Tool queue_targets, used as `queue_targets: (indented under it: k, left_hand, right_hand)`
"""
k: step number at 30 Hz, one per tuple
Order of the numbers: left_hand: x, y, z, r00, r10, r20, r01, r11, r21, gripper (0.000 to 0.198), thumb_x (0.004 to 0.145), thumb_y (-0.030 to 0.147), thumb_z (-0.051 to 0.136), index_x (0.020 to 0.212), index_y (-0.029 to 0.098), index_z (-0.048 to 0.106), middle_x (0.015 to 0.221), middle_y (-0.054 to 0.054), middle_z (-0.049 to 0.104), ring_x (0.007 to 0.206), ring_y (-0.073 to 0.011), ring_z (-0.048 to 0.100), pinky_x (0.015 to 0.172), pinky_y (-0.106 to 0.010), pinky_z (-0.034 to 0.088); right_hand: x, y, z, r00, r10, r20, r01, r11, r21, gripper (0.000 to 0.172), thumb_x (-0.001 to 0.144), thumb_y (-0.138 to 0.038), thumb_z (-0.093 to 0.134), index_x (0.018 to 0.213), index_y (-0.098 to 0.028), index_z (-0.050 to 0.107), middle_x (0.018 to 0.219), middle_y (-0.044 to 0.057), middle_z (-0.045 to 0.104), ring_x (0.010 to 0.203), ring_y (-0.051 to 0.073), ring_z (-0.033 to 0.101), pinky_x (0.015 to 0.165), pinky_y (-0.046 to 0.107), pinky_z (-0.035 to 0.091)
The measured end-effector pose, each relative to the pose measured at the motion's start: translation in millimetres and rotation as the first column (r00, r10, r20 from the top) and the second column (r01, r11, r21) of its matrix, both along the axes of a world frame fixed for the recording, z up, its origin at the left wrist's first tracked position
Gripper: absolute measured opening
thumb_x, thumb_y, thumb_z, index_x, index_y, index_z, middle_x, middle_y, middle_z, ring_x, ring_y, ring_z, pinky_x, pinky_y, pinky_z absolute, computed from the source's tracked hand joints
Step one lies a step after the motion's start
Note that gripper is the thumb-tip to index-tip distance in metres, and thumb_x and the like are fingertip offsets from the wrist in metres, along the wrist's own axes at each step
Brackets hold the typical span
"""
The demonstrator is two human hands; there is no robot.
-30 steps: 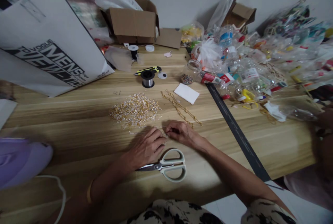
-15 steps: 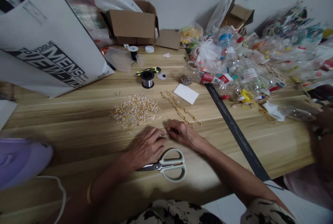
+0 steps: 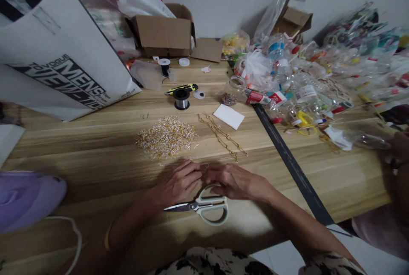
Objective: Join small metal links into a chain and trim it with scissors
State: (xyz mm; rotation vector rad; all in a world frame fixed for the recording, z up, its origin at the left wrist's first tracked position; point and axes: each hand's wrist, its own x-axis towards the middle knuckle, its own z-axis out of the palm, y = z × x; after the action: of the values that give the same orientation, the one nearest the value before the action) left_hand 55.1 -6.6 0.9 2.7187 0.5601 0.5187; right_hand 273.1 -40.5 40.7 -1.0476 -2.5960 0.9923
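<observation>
My left hand [image 3: 180, 181] rests on the table with its fingers pressed together on a thin silver chain [image 3: 168, 164]. The chain curls out between the two hands. Close beside it, my right hand [image 3: 234, 181] has curled fingers, with the thumb over the upper handle loop of the pale-handled scissors [image 3: 212, 217]. What its fingertips hold, if anything, is hidden. The scissor blades point left, below my left hand. Beyond the hands lie a heap of small gold and clear beaded pieces [image 3: 169, 136] and gold beaded chains [image 3: 220, 136].
A spool of wire [image 3: 182, 99], a yellow-black box cutter [image 3: 182, 88], a folded white paper [image 3: 228, 116] and a bead jar [image 3: 230, 92] stand farther back. Plastic bottles [image 3: 306, 92] crowd the right. A purple appliance [image 3: 28, 198] is at left; another person's arm [image 3: 401, 177] shows far right.
My right hand has moved down towards me, from the chain to over the scissors' handle. My left hand has barely shifted; more of the scissor blades shows.
</observation>
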Motion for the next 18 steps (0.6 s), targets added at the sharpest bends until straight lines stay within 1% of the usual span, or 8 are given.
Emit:
queue_targets:
  k: [1,3,5,7,9,13,16,18]
  left_hand:
    - [0.0,0.4,0.8,1.0,0.003,0.009,-0.003,1.0,-0.013,0.017,0.089,0.015,0.047,0.094,0.016,0.063,0.093,-0.007,0.064,0.089,-0.0166,0.058,0.081,-0.031,0.049]
    - [0.3,1.4,1.9,0.999,0.011,0.038,-0.01,0.999,-0.036,0.017,0.09,0.016,0.047,0.095,0.016,0.063,0.09,-0.006,0.066,0.085,-0.016,0.059,0.077,-0.03,0.05]
    - [0.4,3.0,2.6,0.996,0.028,0.086,-0.022,0.997,-0.068,0.016,0.09,0.016,0.048,0.093,0.016,0.064,0.085,-0.006,0.066,0.08,-0.0152,0.059,0.074,-0.029,0.05]
    - [-0.1,5.7,3.2,0.987,0.071,0.146,-0.054,0.992,-0.115,0.016,0.089,0.015,0.048,0.089,0.015,0.064,0.081,-0.006,0.067,0.077,-0.0144,0.06,0.072,-0.028,0.05]
    - [-1.8,9.7,4.2,0.972,0.131,0.193,-0.1,0.982,-0.162,0.014,0.088,0.014,0.05,0.087,0.015,0.064,0.08,-0.006,0.067,0.077,-0.014,0.061,0.073,-0.028,0.05]
    - [-8.4,20.4,4.8,0.93,0.269,0.252,-0.212,0.949,-0.232,0.014,0.087,0.015,0.052,0.085,0.015,0.065,0.08,-0.006,0.069,0.074,-0.0131,0.063,0.069,-0.025,0.05]
    - [-13.9,28.0,3.7,0.882,0.398,0.254,-0.315,0.897,-0.309,0.013,0.085,0.019,0.054,0.082,0.015,0.066,0.079,-0.004,0.07,0.073,-0.013,0.064,0.07,-0.024,0.05]
    - [-16.5,32.0,3.6,0.852,0.453,0.264,-0.359,0.87,-0.337,0.012,0.085,0.02,0.055,0.082,0.016,0.066,0.077,-0.003,0.07,0.07,-0.0127,0.064,0.068,-0.023,0.05]
  right_hand:
    - [-2.3,-3.5,3.0,0.999,0.034,0.033,-0.035,0.999,0.01,0.012,0.086,-0.019,0.059,0.097,-0.016,0.058,0.096,0.006,0.061,0.084,0.015,0.057,0.07,0.024,0.041]
    - [-7.3,-9.9,6.7,0.992,0.058,0.115,-0.063,0.997,0.044,0.019,0.084,-0.02,0.06,0.103,-0.014,0.057,0.097,0.008,0.061,0.081,0.016,0.057,0.068,0.025,0.042]
    - [-11.4,-14.9,8.2,0.985,0.048,0.164,-0.065,0.993,0.101,0.023,0.084,-0.018,0.059,0.106,-0.013,0.055,0.097,0.01,0.061,0.077,0.016,0.057,0.065,0.026,0.042]
    - [-13.7,-18.8,8.3,0.98,0.052,0.194,-0.081,0.986,0.146,0.03,0.083,-0.015,0.057,0.113,-0.012,0.052,0.1,0.011,0.062,0.079,0.017,0.057,0.065,0.027,0.043]
    - [-14.2,-21.8,7.9,0.975,0.054,0.214,-0.092,0.981,0.169,0.032,0.083,-0.01,0.054,0.114,-0.012,0.051,0.101,0.012,0.062,0.08,0.018,0.057,0.065,0.027,0.043]
    - [-12.8,-25.7,5.9,0.986,0.035,0.162,-0.06,0.987,0.152,0.027,0.083,-0.007,0.053,0.109,-0.015,0.055,0.092,0.009,0.064,0.079,0.016,0.057,0.066,0.026,0.042]
    - [-11.4,-26.8,3.2,0.989,0.06,0.137,-0.077,0.989,0.124,0.019,0.083,-0.01,0.056,0.102,-0.015,0.057,0.086,0.007,0.065,0.077,0.016,0.057,0.066,0.026,0.042]
    - [-10.7,-27.1,0.9,0.989,0.075,0.13,-0.089,0.991,0.104,0.015,0.083,-0.012,0.058,0.097,-0.015,0.059,0.081,0.006,0.065,0.074,0.015,0.057,0.066,0.026,0.041]
